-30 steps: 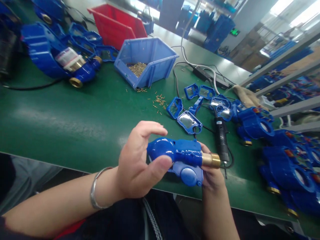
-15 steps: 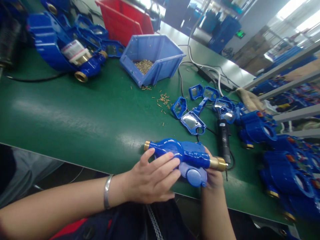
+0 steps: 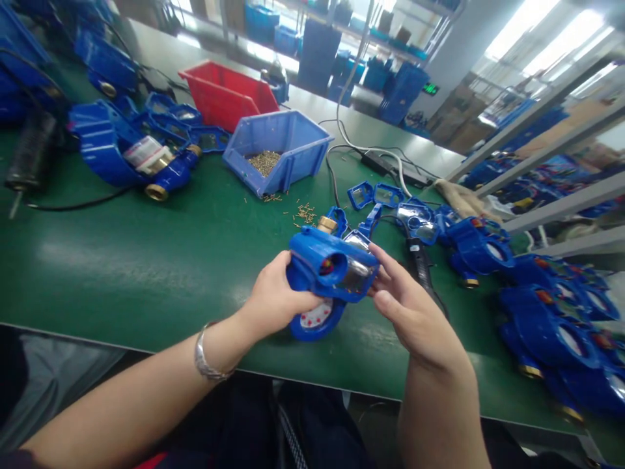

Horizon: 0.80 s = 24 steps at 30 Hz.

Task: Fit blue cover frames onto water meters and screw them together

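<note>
A blue meter body (image 3: 312,264) with a brass threaded end is held over the front part of the green bench (image 3: 146,260). My left hand (image 3: 276,296) grips its left side, thumb toward me. The fingers of my right hand (image 3: 403,299) are apart at the right edge of the body, by a windowed blue part; whether the fingertips touch it is hard to tell. A round white face with red marks (image 3: 315,315) shows at the lower side of the body. Behind it lie small brass screws (image 3: 305,215) and blue window frames (image 3: 388,195).
A blue bin (image 3: 303,153) of brass pieces and a red bin (image 3: 224,98) stand at the back. A black electric screwdriver (image 3: 420,264) lies right, another (image 3: 32,153) at far left. Blue meters (image 3: 547,319) line the right side; one (image 3: 105,146) rests at left.
The meter body has been turned from lying lengthwise to showing its round opening and dial face. My left hand has shifted left and closed on it; my right hand has come out from behind it. The view has shifted.
</note>
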Available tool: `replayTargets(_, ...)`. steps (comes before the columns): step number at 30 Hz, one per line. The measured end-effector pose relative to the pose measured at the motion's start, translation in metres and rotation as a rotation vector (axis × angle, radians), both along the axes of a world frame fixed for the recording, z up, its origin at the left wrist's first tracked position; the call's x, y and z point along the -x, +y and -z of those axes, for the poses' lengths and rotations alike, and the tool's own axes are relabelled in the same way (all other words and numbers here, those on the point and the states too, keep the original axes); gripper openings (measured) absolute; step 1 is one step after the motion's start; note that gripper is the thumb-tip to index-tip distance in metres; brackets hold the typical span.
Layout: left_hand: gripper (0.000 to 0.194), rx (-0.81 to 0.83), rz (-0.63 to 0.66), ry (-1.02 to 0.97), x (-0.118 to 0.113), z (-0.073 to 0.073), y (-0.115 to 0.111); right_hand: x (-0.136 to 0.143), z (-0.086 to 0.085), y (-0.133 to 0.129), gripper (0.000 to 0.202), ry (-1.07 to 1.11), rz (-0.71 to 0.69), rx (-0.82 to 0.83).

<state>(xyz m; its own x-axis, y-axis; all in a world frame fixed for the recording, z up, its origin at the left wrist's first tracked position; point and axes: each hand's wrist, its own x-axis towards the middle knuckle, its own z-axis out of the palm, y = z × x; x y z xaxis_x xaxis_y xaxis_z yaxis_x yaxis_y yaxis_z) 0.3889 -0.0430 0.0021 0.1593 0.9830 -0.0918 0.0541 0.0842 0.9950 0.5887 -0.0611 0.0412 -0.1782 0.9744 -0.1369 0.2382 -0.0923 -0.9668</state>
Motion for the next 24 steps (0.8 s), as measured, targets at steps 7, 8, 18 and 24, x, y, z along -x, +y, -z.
replayTargets(7,0.034,0.585,0.005,-0.606,0.001,0.014,-0.004,0.031,0.03,0.034,0.092,-0.238,-0.075,-0.165)
replayTargets(8,0.034,0.587,0.011,-0.599,0.001,0.017,-0.005,0.033,0.035,0.037,0.091,-0.212,-0.079,-0.162)
replayTargets(18,0.062,0.311,-0.058,-0.415,0.027,0.046,-0.028,0.032,0.034,0.043,0.083,-0.12,0.119,-0.201)
replayTargets(24,0.08,0.383,0.455,-0.474,0.027,0.05,-0.012,0.037,0.042,0.048,0.087,0.019,0.1,-0.139)
